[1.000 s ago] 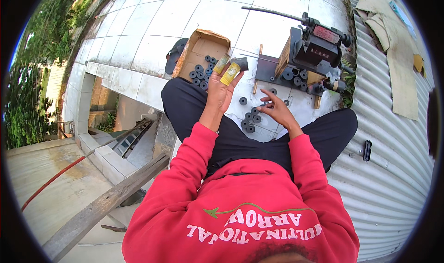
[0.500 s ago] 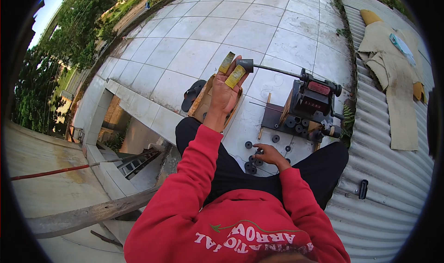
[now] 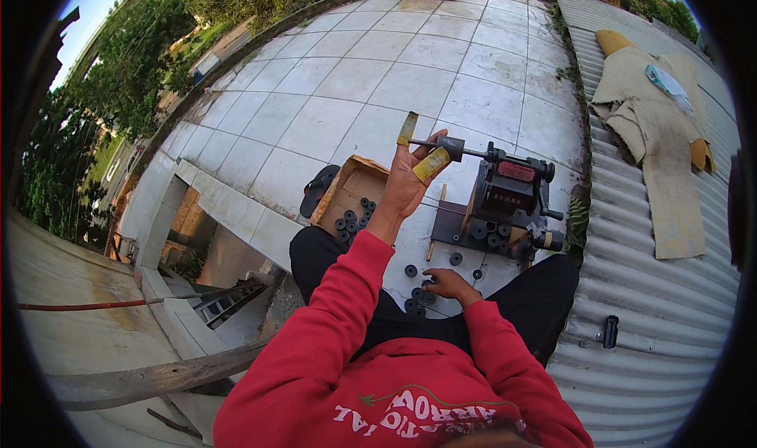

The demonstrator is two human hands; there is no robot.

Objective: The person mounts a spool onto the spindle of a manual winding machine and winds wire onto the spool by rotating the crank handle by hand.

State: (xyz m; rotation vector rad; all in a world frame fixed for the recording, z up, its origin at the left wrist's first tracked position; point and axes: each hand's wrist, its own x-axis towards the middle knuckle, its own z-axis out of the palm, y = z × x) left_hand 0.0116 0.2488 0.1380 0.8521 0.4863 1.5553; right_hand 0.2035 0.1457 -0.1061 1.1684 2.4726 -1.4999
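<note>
My left hand (image 3: 408,182) is raised, with yellow wrapping on its fingers, and grips a dark grey cylinder (image 3: 450,148). Through the cylinder runs the thin metal shaft (image 3: 475,154) of a black hand-crank winding machine (image 3: 509,186); the shaft's free end comes out by my fingers. Low in front of me, my right hand (image 3: 453,283) has its thumb and forefinger apart beside a small black round spool (image 3: 411,271) and several more like it. The fingertips are over one of these spools; whether they touch it is hard to see.
A cardboard box (image 3: 352,182) with several black spools stands left of the machine, beside dark sandals (image 3: 318,189). More spools lie on the machine's base. Corrugated roofing (image 3: 631,290) with brown cloth (image 3: 661,156) runs along the right. A drop with a ladder (image 3: 229,302) is at left.
The cylinder has slid along the shaft toward the machine, so the shaft's end now shows beyond it. My left hand moved with it. The view has shifted, bringing the box's contents into sight.
</note>
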